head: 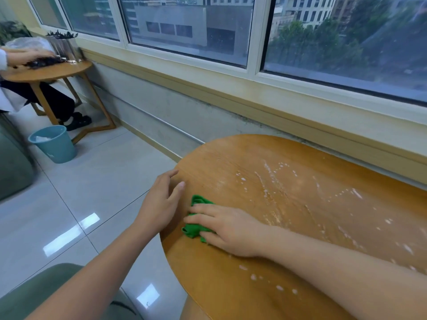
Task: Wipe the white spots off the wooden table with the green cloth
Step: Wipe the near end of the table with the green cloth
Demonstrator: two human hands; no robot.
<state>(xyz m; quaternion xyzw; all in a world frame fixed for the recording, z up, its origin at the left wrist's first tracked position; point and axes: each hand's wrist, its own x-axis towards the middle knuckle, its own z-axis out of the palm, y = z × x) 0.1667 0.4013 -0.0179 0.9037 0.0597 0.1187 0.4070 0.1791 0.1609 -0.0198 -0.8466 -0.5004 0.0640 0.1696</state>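
Observation:
A round wooden table (231,158) fills the lower right of the head view. White spots and streaks (272,179) are scattered over its middle and right side, with a few more (254,277) near its front edge. A crumpled green cloth (196,228) lies near the table's left edge. My right hand (227,229) presses flat on the cloth, fingers pointing left and covering most of it. My left hand (161,202) rests on the table's left rim, fingers apart, holding nothing, just left of the cloth.
A window sill and wall (254,105) run close behind the table. To the far left stands a second wooden table (48,71) where another person sits working, with a blue bucket (54,144) on the tiled floor. A green seat (46,294) is at my lower left.

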